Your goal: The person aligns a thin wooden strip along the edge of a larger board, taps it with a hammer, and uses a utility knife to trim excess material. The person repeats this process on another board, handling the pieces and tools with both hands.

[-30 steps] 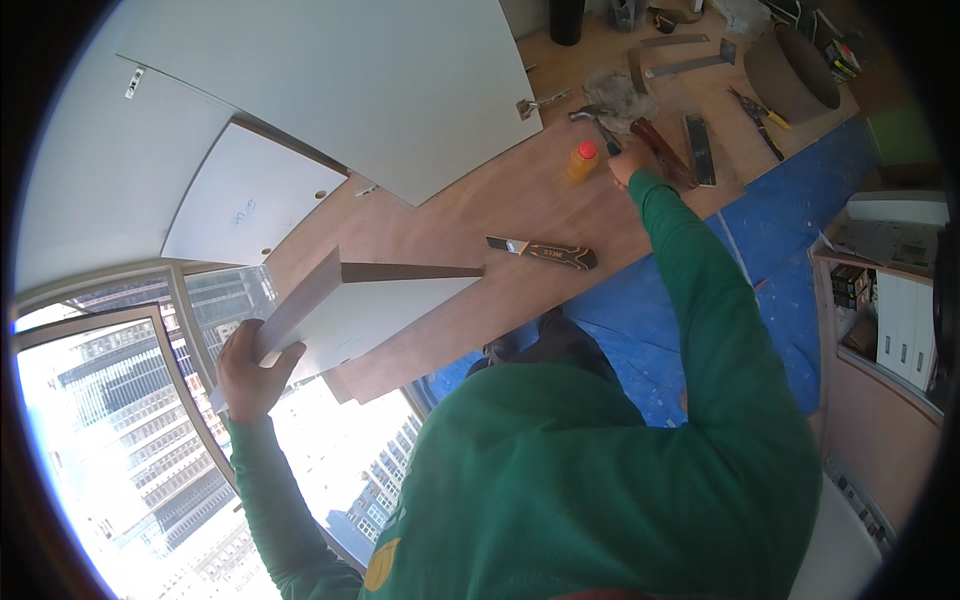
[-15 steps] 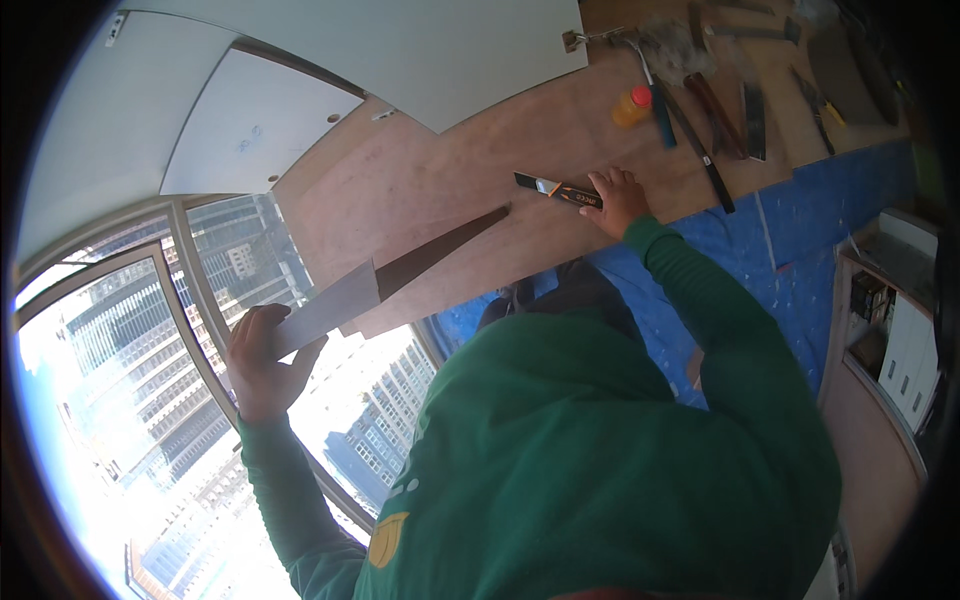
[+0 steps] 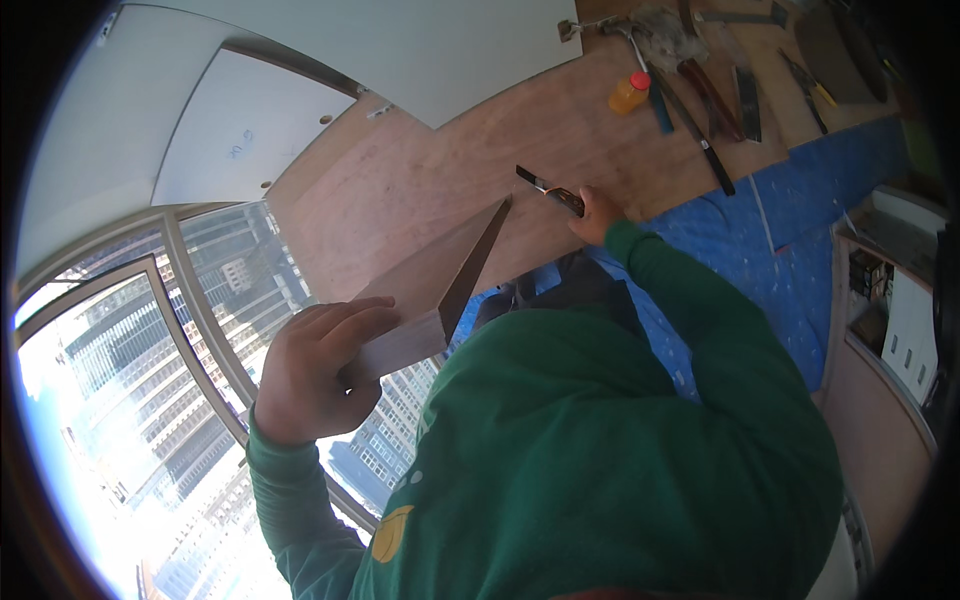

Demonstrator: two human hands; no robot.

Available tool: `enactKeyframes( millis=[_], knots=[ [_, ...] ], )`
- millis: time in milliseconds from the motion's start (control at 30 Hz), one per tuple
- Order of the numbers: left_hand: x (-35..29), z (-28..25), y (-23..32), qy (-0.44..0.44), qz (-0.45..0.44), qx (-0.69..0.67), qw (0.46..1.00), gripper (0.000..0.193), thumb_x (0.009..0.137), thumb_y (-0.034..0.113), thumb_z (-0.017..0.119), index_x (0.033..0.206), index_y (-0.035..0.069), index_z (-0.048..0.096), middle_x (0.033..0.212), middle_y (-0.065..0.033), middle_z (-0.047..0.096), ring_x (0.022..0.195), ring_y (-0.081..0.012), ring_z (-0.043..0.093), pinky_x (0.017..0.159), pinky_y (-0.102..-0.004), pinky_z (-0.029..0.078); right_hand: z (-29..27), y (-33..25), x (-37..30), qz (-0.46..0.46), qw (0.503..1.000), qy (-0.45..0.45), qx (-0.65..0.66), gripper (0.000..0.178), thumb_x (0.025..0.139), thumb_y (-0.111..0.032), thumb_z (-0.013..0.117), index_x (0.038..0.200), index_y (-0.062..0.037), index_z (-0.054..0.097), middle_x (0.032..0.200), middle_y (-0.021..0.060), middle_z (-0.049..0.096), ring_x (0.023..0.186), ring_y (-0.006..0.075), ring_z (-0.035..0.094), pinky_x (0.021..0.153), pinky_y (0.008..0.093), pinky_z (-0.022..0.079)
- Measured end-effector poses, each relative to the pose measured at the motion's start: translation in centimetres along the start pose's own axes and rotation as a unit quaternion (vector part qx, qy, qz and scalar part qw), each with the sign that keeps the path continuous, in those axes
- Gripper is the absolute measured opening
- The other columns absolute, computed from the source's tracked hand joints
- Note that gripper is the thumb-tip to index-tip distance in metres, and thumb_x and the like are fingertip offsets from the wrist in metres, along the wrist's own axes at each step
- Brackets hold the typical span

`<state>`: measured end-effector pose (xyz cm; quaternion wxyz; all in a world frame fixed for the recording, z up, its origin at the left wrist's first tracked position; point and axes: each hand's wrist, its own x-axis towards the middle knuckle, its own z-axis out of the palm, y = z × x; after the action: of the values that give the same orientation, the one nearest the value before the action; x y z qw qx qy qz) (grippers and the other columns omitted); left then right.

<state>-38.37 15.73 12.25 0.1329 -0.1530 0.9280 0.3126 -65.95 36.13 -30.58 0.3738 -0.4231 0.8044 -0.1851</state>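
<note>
My left hand (image 3: 322, 372) grips the near end of a long, narrow board (image 3: 432, 262), fingers over its top and thumb beneath. The board has a pale wood-coloured face and a dark side, and its far tip reaches the wooden work surface (image 3: 400, 170). To the right of that tip, my right hand (image 3: 600, 216) is closed around a utility knife (image 3: 556, 194) with a black and orange handle. Its dark blade end points away to the upper left, apart from the board.
At the far right lie a hammer (image 3: 655, 98), a long black-handled tool (image 3: 716, 165) and pliers (image 3: 815, 90). A red-capped yellow bottle (image 3: 628, 95) stands near them. White panels (image 3: 250, 130) lie at the upper left, beside a window (image 3: 180, 290). Blue sheeting (image 3: 740, 260) covers the floor.
My left hand has moved right and closer, turning the board so its wide face shows. My right hand has drawn slightly left and nearer, and the knife has rotated in its grip.
</note>
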Motion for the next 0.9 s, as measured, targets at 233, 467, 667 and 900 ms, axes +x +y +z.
enactKeyframes(
  millis=[233,467,667,900],
  knots=[
    [0.0,1.9,-0.5,-0.015,0.115,-0.043,0.992,0.097,0.055,-0.006,0.065,0.151,-0.002,0.049,0.146,-0.0284,0.063,0.122,-0.0458,0.07,0.104,-0.0501,0.058,4.7,-2.2,-4.0,0.113,0.949,-0.044,0.289,0.033,0.096,-0.026,0.064,0.116,0.0,0.057,0.085,0.0162,0.069,0.072,0.0288,0.072,0.071,0.0448,0.056],
    [0.7,2.6,-0.8,-0.072,0.232,-0.093,0.966,0.103,0.059,-0.002,0.068,0.159,0.001,0.043,0.163,-0.0273,0.044,0.142,-0.0481,0.052,0.114,-0.0516,0.049,7.9,-7.4,-7.9,0.204,0.899,0.035,0.387,0.04,0.109,-0.043,0.061,0.121,-0.0047,0.058,0.083,0.0079,0.06,0.068,0.0174,0.063,0.062,0.038,0.052],
    [1.2,5.5,-0.4,-0.142,0.267,-0.193,0.933,0.105,0.06,-0.002,0.065,0.161,-0.002,0.037,0.167,-0.0275,0.038,0.148,-0.05,0.044,0.119,-0.052,0.044,10.8,-9.3,-11.0,0.186,0.893,0.103,0.397,0.034,0.109,-0.038,0.06,0.112,-0.0047,0.059,0.076,0.0043,0.058,0.058,0.0157,0.06,0.056,0.0352,0.051],
    [1.7,6.3,1.5,-0.161,0.259,-0.154,0.94,0.104,0.058,-0.001,0.067,0.159,0.001,0.043,0.164,-0.0251,0.042,0.136,-0.0484,0.05,0.114,-0.0521,0.047,12.8,-7.8,-12.3,0.206,0.868,0.039,0.449,0.043,0.109,-0.049,0.059,0.124,-0.0087,0.063,0.087,0.0033,0.059,0.074,0.0143,0.061,0.068,0.0342,0.052]
  ],
)
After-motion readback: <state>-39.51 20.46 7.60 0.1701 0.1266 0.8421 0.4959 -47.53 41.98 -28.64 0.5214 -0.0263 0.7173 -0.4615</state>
